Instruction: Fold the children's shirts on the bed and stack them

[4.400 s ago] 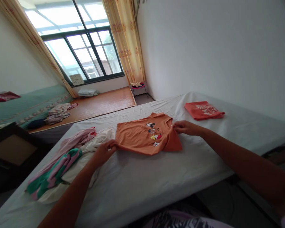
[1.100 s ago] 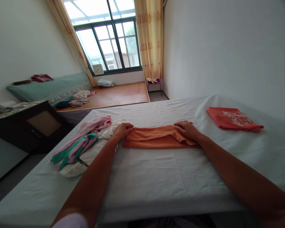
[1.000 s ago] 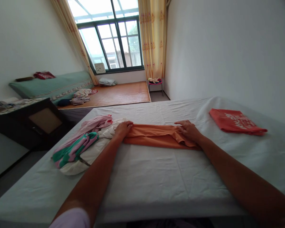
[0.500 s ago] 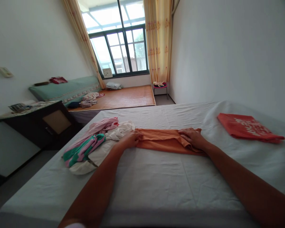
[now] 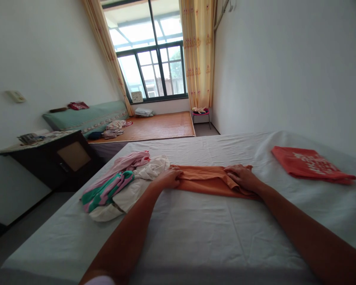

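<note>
At far left, a dark cabinet (image 5: 74,158) bears small items, hard to make out, on its top; its inside is hidden. Along the left edge of the white-sheeted bed (image 5: 195,237) lies a loose pile of clothes (image 5: 106,188): pink, green and cream. Just beside it, the left hand (image 5: 169,177) rests with bent fingers on the left end of a folded orange garment (image 5: 204,183), mid-bed. The right hand (image 5: 241,177) lies over its right end, fingers extended. Whether either hand pinches the cloth I cannot tell. Near the bed's right edge lies a folded red garment (image 5: 310,163) with white lettering.
</note>
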{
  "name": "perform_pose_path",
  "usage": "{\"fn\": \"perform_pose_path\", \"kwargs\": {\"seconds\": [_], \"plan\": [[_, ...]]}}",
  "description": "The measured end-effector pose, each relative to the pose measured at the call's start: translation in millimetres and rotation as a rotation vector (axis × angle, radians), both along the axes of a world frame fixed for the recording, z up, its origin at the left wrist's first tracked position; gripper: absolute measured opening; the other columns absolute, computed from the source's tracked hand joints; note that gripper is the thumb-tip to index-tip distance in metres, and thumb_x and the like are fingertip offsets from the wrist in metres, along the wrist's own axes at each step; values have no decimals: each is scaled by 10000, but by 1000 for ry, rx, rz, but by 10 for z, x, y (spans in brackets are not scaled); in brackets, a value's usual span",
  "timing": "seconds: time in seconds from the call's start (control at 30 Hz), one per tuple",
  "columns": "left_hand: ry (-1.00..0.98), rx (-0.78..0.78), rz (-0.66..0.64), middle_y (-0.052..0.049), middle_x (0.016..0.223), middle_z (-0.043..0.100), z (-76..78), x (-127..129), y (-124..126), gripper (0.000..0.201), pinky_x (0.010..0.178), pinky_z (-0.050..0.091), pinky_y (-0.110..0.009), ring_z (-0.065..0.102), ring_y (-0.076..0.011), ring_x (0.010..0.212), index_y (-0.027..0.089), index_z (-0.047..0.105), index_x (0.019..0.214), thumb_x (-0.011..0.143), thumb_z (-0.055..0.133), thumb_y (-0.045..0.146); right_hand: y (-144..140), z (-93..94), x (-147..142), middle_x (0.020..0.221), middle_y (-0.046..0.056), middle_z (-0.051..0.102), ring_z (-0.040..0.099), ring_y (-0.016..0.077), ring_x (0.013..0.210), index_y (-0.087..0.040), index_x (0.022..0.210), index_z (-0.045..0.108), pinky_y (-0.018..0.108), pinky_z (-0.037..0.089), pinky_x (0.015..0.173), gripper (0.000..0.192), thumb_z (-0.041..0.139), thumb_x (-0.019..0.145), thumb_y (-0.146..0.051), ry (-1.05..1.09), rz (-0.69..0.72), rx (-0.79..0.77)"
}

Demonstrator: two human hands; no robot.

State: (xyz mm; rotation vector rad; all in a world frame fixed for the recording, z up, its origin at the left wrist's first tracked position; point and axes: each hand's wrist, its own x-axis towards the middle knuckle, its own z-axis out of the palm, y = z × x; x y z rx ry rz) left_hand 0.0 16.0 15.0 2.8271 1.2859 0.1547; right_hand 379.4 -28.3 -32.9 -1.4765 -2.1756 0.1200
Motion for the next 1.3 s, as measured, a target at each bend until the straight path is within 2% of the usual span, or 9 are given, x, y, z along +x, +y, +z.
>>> {"fn": "perform_pose_path", "kwargs": {"seconds": [0.33, 0.57, 0.73, 0.8, 0.93, 1.03, 1.13, 1.23, 1.3], "plan": [[-2, 134, 93, -70, 1092, 662, 50, 61, -19, 257, 893, 446, -309, 523, -218, 1075, 234, 710, 1042, 893, 506, 187, -4, 3, 10, 1138, 82, 687, 578, 265, 1069, -218, 1099, 692, 433, 423, 955, 329, 467, 898, -349, -19, 4, -16], [1, 194, 250, -42, 1060, 612, 10, -19, 40, 394, 788, 448, -285, 530, -212, 1049, 340, 644, 1177, 887, 467, 140, -36, 45, -3, 1133, 79, 694, 582, 264, 1068, -217, 1092, 699, 424, 412, 967, 311, 482, 902, -333, -12, -35, -6], [-87, 310, 341, -61, 1033, 569, 19, 0, 195, 351, 796, 449, -284, 546, -207, 976, 297, 642, 1193, 916, 450, 198, -58, 110, -47, 1158, 86, 683, 566, 254, 1096, -200, 1139, 679, 414, 405, 984, 323, 484, 907, -312, 16, -64, 23], [-94, 328, 309, -71, 1057, 559, 11, -26, 237, 341, 847, 445, -287, 521, -216, 1047, 286, 655, 1176, 916, 451, 200, -87, 133, -64, 1179, 86, 674, 551, 254, 1122, -198, 1159, 670, 414, 400, 994, 336, 482, 912, -328, 16, -51, 31], [0, 145, 289, -70, 1080, 596, -38, -190, 272, 422, 931, 441, -337, 535, -222, 1089, 293, 650, 1194, 886, 417, 123, -141, 157, -72, 1204, 66, 667, 544, 265, 1138, -239, 1138, 684, 442, 395, 996, 315, 495, 903, -331, -52, 4, -32], [9, 42, 272, -98, 1284, 565, -15, -311, 270, 571, 1040, 387, -382, 503, -247, 1210, 228, 580, 1300, 773, 457, 45, -144, 186, -74, 1193, 63, 673, 546, 265, 1136, -252, 1125, 690, 446, 390, 1002, 311, 482, 913, -347, -54, 1, -28], [-49, -5, 168, -97, 1427, 475, 29, -280, 220, 639, 1116, 325, -372, 427, -249, 1317, 182, 553, 1329, 709, 480, 48, -128, 208, -103, 1200, 76, 668, 538, 257, 1156, -236, 1152, 676, 430, 398, 1006, 340, 433, 939, -344, -17, -13, 26], [-141, 9, 32, -83, 1453, 458, -36, -107, 130, 515, 1150, 282, -365, 377, -208, 1361, 168, 545, 1331, 833, 414, 139, -133, 165, -154, 1326, 56, 595, 488, 258, 1250, -273, 1279, 597, 457, 357, 1052, 397, 410, 947, -384, -45, 41, -6], [-123, -11, 11, -91, 1469, 442, -151, 3, 79, 472, 1161, 252, -399, 343, -208, 1385, 161, 506, 1365, 930, 350, 259, -154, 107, -174, 1419, 36, 512, 433, 263, 1317, -302, 1364, 519, 470, 299, 1097, 464, 411, 940, -457, -92, 72, -66]]}}
